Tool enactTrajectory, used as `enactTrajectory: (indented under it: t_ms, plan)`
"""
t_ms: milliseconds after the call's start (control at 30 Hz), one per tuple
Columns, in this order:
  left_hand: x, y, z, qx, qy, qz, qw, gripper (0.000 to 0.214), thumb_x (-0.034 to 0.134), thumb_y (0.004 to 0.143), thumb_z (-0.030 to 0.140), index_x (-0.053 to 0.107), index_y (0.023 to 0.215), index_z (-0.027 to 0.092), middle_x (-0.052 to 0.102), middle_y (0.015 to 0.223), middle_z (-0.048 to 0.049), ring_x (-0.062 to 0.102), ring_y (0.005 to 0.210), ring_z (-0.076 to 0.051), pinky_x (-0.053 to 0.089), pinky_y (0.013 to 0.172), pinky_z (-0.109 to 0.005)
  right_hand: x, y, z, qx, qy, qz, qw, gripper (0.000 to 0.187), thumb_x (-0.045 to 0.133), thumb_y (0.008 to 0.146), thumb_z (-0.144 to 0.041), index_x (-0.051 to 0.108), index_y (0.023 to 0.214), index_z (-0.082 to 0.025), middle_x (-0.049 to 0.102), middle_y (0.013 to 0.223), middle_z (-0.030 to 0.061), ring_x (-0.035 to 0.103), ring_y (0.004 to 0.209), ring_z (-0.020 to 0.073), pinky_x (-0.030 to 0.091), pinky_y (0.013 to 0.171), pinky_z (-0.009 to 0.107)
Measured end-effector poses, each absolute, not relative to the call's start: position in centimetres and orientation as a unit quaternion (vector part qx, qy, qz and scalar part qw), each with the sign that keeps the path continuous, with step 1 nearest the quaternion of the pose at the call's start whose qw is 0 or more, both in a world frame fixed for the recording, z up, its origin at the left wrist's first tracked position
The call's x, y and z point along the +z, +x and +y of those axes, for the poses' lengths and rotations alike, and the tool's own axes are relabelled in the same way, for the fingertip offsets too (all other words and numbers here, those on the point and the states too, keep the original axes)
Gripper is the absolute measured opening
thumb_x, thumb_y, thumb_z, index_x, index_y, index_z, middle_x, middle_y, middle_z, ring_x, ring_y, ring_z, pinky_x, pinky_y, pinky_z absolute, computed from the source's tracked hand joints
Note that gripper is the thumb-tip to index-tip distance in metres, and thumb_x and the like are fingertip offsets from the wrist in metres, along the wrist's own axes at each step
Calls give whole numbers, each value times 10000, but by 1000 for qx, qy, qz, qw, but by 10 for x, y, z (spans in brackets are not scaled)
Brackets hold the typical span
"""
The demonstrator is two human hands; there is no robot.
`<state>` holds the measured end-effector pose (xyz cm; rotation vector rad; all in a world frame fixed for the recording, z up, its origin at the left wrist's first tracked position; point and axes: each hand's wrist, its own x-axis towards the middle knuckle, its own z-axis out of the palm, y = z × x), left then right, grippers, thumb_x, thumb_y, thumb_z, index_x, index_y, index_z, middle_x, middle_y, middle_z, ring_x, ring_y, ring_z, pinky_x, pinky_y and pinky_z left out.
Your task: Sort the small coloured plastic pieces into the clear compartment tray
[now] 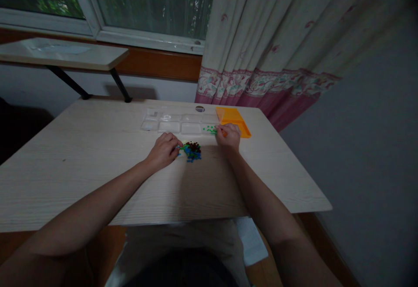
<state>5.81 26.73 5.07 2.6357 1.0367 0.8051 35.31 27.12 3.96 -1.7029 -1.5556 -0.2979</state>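
Observation:
A heap of small coloured pieces (193, 151), blue, green, dark brown and some yellow, lies on the table. My left hand (165, 150) is at the heap's left edge, its fingers curled together; what they hold, if anything, is too small to name. Behind the heap stands a clear compartment tray (170, 127). Small green pieces (209, 129) are scattered in its right front compartment. My right hand (230, 135) is closed beside them, with a bit of orange showing at its fingers that I cannot identify. An orange hinged case (240, 123) lies open just behind that hand.
The pale wooden table (98, 169) carries a raised shelf (65, 54) on black legs at the back left. A small dark oval (200, 109) is set near the back edge. A curtain (261, 60) hangs behind the right side, beside a window (150, 8).

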Motion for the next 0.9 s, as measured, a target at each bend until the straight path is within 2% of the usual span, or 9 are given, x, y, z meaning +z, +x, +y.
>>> enactTrajectory:
  t_ms: [200, 333, 567, 900]
  plan:
    - [51, 57, 267, 281, 887, 354, 98, 190, 493, 903, 182, 662, 989, 194, 589, 960, -88, 517, 970, -248, 421, 875, -402, 43, 350, 269, -110, -668, -622, 394, 280, 542, 917, -373, 762, 902, -201, 684, 883, 69, 547, 924, 224, 367, 864, 363]
    - [52, 58, 266, 276, 887, 358, 90, 173, 561, 898, 281, 660, 1018, 205, 590, 966, -83, 517, 967, -251, 416, 869, -400, 45, 348, 267, -98, -673, -620, 391, 282, 536, 916, -372, 761, 902, -202, 690, 885, 70, 543, 916, 225, 363, 866, 365]
    - [56, 61, 262, 253, 889, 375, 75, 269, 669, 840, 448, 656, 969, 212, 586, 966, -76, 510, 976, -265, 400, 865, -409, 45, 347, 267, -101, -666, -626, 393, 285, 533, 921, -377, 758, 893, -205, 691, 883, 62, 543, 913, 220, 362, 874, 362]
    - [53, 59, 264, 245, 892, 373, 79, 184, 616, 888, 350, 654, 999, 209, 587, 992, -85, 503, 987, -264, 399, 866, -409, 44, 348, 267, -110, -661, -630, 392, 299, 533, 933, -388, 757, 896, -193, 693, 887, 69, 553, 908, 211, 373, 863, 350]
